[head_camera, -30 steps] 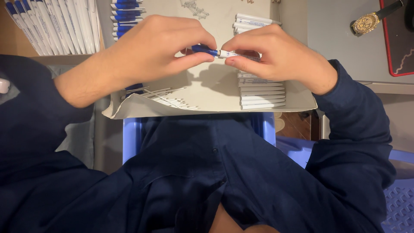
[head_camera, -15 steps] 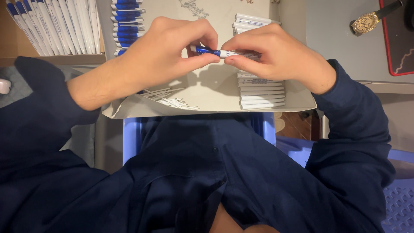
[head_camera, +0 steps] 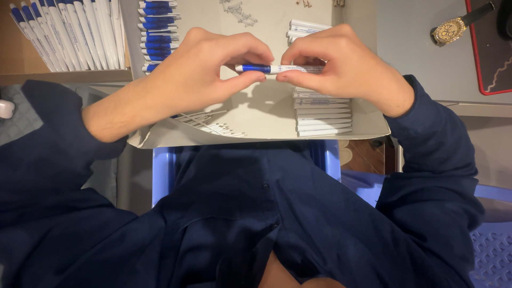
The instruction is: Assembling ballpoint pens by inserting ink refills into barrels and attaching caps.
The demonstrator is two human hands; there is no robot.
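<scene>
Both hands meet above a flat sheet of pale cardboard (head_camera: 266, 114) that lies on the surface in front of the person. The left hand (head_camera: 205, 74) has its grip closed on the blue end of a slim blue-and-white plastic pen (head_camera: 277, 69), thumb below and fingers curled over the top. The right hand (head_camera: 346, 69) has its grip closed on the white barrel end of the same pen, so the pen lies level between the two hands, held just above the cardboard and not touching it. Under the right hand sits a stack of white pen barrels (head_camera: 322, 114), laid side by side on the cardboard. Behind the left hand is a column of blue pen parts (head_camera: 157, 29), and to the far left a row of finished blue-and-white pens (head_camera: 69, 32) leans in a brown cardboard box (head_camera: 21, 58). Thin white refill tubes (head_camera: 208, 124) lie near the front edge of the cardboard. A gold wristwatch (head_camera: 450, 29) rests on the grey surface at the upper right, well apart from the hands.
</scene>
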